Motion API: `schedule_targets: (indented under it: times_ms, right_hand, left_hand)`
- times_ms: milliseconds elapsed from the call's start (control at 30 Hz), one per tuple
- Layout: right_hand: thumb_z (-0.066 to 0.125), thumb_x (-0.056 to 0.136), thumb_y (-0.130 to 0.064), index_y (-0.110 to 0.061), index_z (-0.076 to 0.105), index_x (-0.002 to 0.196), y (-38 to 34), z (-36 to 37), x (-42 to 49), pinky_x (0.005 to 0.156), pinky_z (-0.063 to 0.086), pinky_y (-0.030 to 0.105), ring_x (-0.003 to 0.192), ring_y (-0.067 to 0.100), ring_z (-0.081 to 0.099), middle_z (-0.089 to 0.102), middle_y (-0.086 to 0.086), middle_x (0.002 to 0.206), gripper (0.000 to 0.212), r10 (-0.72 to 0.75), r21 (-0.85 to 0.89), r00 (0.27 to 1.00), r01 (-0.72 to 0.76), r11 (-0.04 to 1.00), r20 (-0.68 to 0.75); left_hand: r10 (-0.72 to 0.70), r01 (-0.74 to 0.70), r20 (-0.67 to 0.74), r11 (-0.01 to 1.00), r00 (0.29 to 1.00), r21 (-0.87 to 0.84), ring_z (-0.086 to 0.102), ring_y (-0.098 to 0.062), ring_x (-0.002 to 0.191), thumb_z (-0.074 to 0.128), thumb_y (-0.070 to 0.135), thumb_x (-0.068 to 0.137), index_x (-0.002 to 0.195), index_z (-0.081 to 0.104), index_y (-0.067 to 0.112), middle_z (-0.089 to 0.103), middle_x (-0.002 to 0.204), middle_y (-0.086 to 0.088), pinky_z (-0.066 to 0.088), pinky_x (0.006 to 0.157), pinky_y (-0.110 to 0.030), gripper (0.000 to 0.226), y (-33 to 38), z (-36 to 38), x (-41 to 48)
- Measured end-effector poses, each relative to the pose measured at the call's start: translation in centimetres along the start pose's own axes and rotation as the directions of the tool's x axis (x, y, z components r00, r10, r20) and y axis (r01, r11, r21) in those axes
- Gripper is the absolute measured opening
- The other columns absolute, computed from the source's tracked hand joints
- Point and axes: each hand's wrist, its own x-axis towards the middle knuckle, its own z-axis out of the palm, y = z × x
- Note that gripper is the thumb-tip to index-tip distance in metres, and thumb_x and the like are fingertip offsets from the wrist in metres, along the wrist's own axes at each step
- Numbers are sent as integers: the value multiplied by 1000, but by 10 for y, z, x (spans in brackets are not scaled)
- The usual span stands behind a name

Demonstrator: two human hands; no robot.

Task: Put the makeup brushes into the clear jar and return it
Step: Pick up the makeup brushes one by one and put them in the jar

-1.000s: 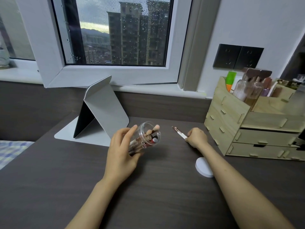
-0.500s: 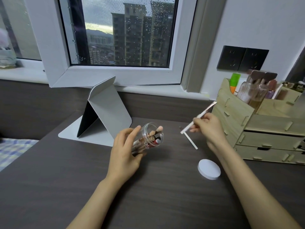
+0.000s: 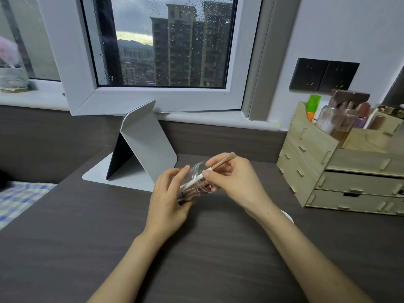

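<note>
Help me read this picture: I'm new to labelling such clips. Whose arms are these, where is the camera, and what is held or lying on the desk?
The camera sits on a person's head, looking down at their own bare arms. The left hand grips a tilted clear jar with brushes inside. The right hand feeds a thin makeup brush into its mouth. On the dark desk stand a folded grey stand and a wooden drawer organiser; a white lid peeks from behind the right forearm.

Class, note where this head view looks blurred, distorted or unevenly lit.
Head view: the bottles in the wooden organiser are smeared; wide-angle bending tilts the window frame; dim overcast daylight, dark desk; raindrops speckle the glass.
</note>
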Motion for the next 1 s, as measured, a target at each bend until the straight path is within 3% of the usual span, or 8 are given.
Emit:
schedule_targets:
  times_ms: [267,400,533,700,800,867,933,1000]
  right_hand:
    - [71,79,-20,-8,65,78,11,-3,1,52,42,11,53,0,51,60,-3,63,13,-42,-53,999,41,998,-23]
    - [58,90,-23,-8,64,71,52,-33,32,55,42,21,48,0,54,60,1,58,25,-10,-249,934,-84,965,-357]
    - [54,90,-28,-3,64,103,112,-63,66,85,47,38,104,34,60,67,17,108,30,120,-700,905,-394,595,-408]
    - [49,94,-18,0,56,114,135,-66,76,87,46,37,114,37,55,58,21,123,28,265,-815,888,-452,363,-375]
    - [46,90,-8,-4,61,90,127,-68,81,74,45,34,92,35,59,65,17,87,15,321,-771,884,-458,443,-341]
    - [49,83,-3,-11,49,61,116,-69,80,56,35,31,68,27,43,45,10,58,23,343,-602,885,-465,648,-314]
    - [53,80,1,-11,54,64,92,-67,69,47,33,27,53,20,40,43,8,58,20,319,-234,903,-389,891,-286]
    - [54,83,6,-5,61,86,57,-61,51,37,40,19,39,8,47,51,8,59,13,251,99,928,-232,968,-277]
  left_hand:
    - [-11,11,-14,1000,1000,6,48,-22,101,83,1,54,129,43,14,44,114,-3,37,87,-24,87,-2,0,1]
    - [-40,40,-18,999,999,5,47,-22,101,85,0,51,129,44,12,53,111,-14,37,88,-24,89,-4,-1,1]
    - [-44,44,-19,999,999,2,47,-21,101,85,0,51,128,44,13,53,111,-14,36,88,-22,89,-3,0,3]
    - [-31,31,-12,999,999,8,47,-20,100,85,0,50,128,44,12,53,111,-12,35,87,-22,89,-4,-2,2]
    - [-47,48,-18,999,999,13,48,-21,101,85,1,51,129,44,14,53,111,-13,35,88,-22,89,-6,-2,3]
    - [-48,49,-22,999,999,13,48,-21,101,86,2,51,128,44,14,53,111,-14,36,88,-22,89,-6,-1,3]
    - [-39,40,-20,999,999,19,47,-21,101,85,2,51,128,44,13,52,112,-12,37,87,-23,89,-5,-1,3]
    - [-32,32,-19,999,999,22,47,-21,101,85,2,52,129,43,14,47,114,-5,38,86,-23,88,-4,-1,1]
